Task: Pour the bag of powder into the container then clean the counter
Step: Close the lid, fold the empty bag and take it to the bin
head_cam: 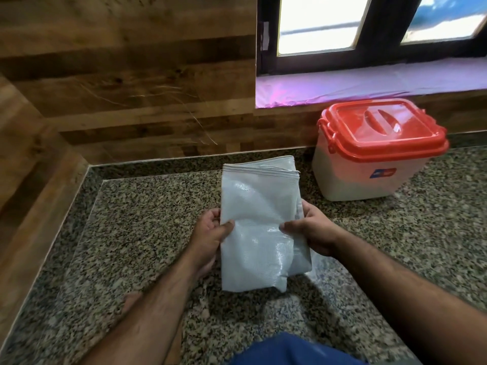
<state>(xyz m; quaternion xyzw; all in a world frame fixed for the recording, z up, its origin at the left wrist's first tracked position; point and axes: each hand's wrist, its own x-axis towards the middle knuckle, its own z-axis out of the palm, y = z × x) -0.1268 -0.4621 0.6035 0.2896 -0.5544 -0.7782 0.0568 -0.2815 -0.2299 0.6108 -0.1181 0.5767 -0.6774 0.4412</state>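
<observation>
A white woven bag is held flat over the speckled granite counter, its stitched top edge pointing away from me. My left hand grips the bag's left side with the thumb on top. My right hand grips its right side the same way. A white plastic container with a red lid clipped shut stands on the counter to the right, behind the bag and apart from it.
A wooden wall panel runs along the back and left of the counter. A window sill covered in purple film sits above the container. A blue cloth shows at the bottom edge.
</observation>
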